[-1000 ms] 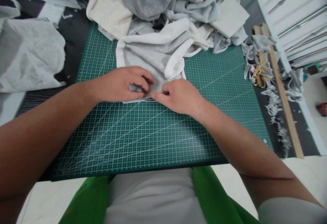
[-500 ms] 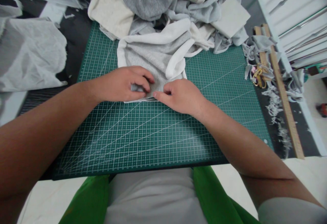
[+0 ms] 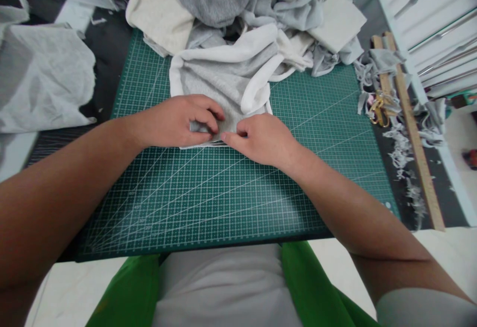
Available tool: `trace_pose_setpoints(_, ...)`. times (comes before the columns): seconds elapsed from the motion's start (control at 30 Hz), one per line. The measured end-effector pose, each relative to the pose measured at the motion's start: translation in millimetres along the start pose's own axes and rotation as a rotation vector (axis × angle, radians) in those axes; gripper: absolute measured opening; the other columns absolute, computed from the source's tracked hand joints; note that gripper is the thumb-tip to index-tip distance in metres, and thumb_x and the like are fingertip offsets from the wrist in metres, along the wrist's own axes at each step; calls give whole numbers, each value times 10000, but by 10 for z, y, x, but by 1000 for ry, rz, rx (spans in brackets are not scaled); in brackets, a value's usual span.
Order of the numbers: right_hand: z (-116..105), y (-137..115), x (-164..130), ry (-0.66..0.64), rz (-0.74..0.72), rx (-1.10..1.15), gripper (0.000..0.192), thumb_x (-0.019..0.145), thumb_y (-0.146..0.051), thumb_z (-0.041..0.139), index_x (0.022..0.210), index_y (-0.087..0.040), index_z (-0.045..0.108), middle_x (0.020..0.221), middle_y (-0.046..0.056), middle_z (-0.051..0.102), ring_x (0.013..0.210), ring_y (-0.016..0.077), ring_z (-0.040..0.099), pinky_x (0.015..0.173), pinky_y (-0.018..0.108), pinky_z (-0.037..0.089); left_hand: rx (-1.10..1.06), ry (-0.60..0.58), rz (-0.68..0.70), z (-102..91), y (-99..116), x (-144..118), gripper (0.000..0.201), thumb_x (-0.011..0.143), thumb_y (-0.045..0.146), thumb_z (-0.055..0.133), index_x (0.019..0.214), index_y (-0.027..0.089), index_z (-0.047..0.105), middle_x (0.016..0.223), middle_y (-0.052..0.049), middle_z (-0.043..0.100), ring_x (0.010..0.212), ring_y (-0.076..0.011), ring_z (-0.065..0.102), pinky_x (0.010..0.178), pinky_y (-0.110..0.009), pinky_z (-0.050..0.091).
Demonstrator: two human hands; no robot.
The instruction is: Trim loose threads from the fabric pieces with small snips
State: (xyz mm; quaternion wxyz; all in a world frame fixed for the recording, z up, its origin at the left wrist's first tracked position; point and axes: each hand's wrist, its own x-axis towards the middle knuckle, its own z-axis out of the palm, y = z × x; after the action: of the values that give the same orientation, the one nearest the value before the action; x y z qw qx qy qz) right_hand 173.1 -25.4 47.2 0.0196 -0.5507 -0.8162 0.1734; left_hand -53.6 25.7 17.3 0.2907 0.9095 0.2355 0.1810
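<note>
Grey knit fabric with a white rolled edge, the fabric piece (image 3: 223, 81), lies on the far half of the green cutting mat (image 3: 231, 193), which serves here as the landmark. The near edge of the fabric piece rests about mid-mat. The left hand (image 3: 175, 121) lies on that near edge, fingers curled, pinching the cloth between thumb and fingertips. The right hand (image 3: 263, 140) touches the same edge just beside the left hand, thumb and forefinger closed on the hem; what lies beneath the fingers, possibly a thin dark strip, is hidden and cannot be identified. Both forearms cross the near half of the mat.

Beyond the mat's far edge a pile of grey, white and cream cloth (image 3: 261, 4) overlaps the mat border. Left of the mat lies a sheet of thin white material (image 3: 40, 81). Right of the mat, a wooden ruler (image 3: 413, 128) runs along the mat's side, with gold-handled scissors (image 3: 378, 108) and grey cloth scraps (image 3: 402, 148) between ruler and mat.
</note>
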Motion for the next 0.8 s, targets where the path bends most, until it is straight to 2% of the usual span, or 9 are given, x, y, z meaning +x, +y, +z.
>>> trace_pose_setpoints(0.47, -16, -19, 2, -4, -3, -5, 516, 919, -591, 480, 699, -193, 724, 632, 22, 606, 588, 137, 438, 569, 304, 233, -10, 2, -8, -3, 11, 5, 149, 872, 335, 655, 914, 244, 765, 1211, -76, 699, 1067, -226, 669, 997, -363, 531)
trace_pose_setpoints(0.8, -17, -52, 20, -15, -16, 2, 513, 924, -584, 479, 737, -187, 745, 664, 32, 634, 622, 149, 481, 577, 308, 242, 9, 12, 27, 3, -9, -1, 178, 885, 338, 638, 914, 213, 761, 1214, -84, 689, 1075, -232, 671, 985, -379, 527)
